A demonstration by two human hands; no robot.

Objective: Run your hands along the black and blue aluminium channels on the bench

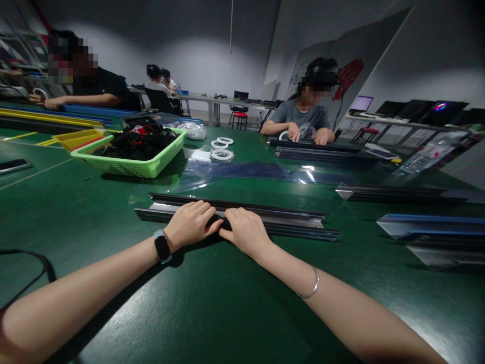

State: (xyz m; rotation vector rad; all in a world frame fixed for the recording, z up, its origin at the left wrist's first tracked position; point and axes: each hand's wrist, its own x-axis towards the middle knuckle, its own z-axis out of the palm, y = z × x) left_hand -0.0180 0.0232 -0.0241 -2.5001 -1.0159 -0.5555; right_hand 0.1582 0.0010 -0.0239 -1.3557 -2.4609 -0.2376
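Observation:
A long black channel-shaped profile [299, 222] lies across the green table [212, 303], with a pale inner face. My left hand [193, 222], a watch on its wrist, grips the profile near its middle, fingers over it and thumb on the near edge. Close beside it, my right hand [244, 227] holds the same profile, its fingers curled over and thumb pointing left. The two thumbs nearly meet. Clear plastic film [242, 172] lies just beyond the profile.
A green basket [151, 167] of black items stands at the back left, near white tape rings [222, 154]. More profiles [428, 225] lie at the right, with a plastic bottle [432, 151] behind. A person [306, 119] works across the table, another at the left.

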